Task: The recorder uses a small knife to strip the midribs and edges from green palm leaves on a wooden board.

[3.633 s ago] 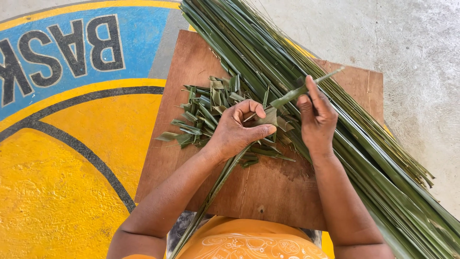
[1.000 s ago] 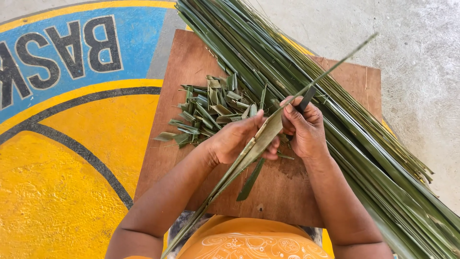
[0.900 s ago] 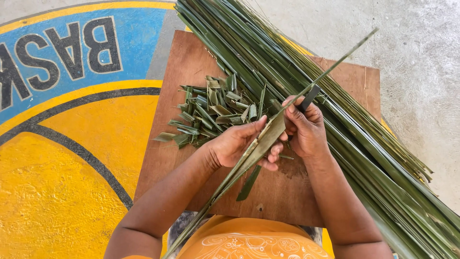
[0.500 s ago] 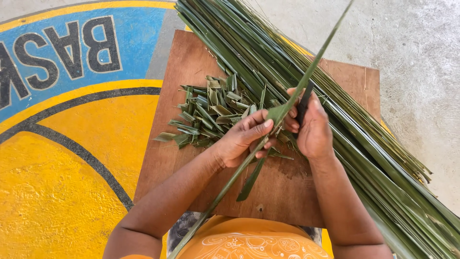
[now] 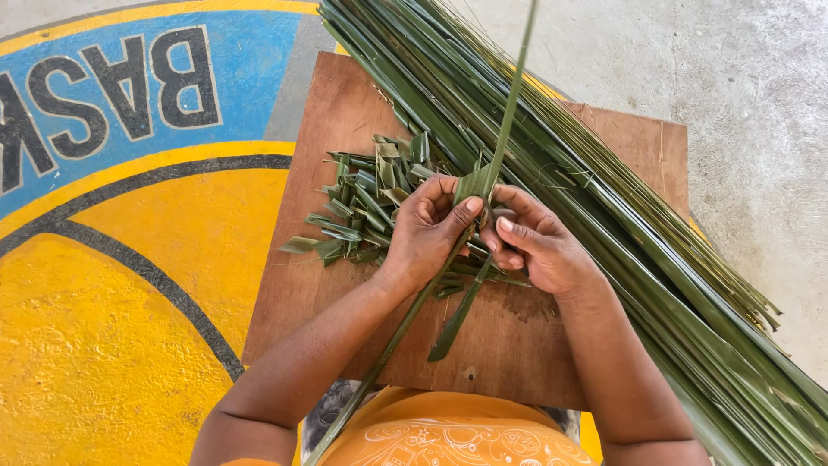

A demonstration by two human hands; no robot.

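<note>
A brown wooden board (image 5: 345, 121) lies on the painted floor (image 5: 103, 328), and a long bundle of green palm leaves (image 5: 621, 224) crosses the board's far and right side, with a pile of short cut leaf pieces (image 5: 362, 211) on the board just left of the bundle. Above the board's middle, the left hand (image 5: 427, 229) and right hand (image 5: 539, 246) meet, both pinching one long leaf strip (image 5: 509, 103). From their fingertips the strip rises away over the bundle and runs back toward the person.
</note>
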